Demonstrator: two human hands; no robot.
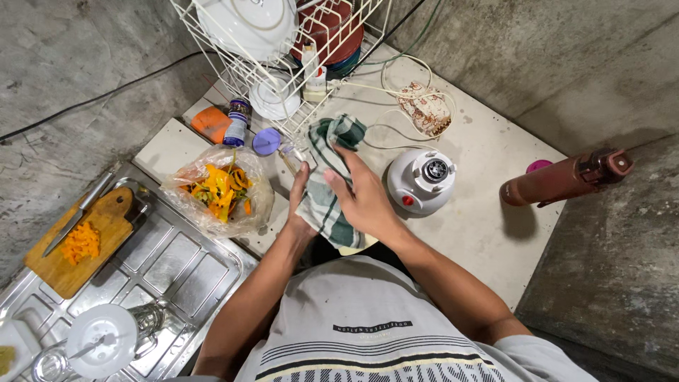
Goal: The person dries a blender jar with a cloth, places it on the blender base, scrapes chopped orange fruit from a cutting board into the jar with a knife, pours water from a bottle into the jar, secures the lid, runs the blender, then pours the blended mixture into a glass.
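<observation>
Green-checked cloth (327, 185) gripped by left hand (298, 201) and right hand (362, 200), beside blender base (422, 180).

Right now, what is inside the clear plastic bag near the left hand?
The plastic bag holds orange and yellow vegetable peelings with a few green bits. Whatever lies under the pile is covered.

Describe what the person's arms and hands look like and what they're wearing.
Both arms are bare from short sleeves down; the left hand and right hand have no gloves, rings or watch in view. The T-shirt is light grey with dark chest stripes and lettering.
</observation>
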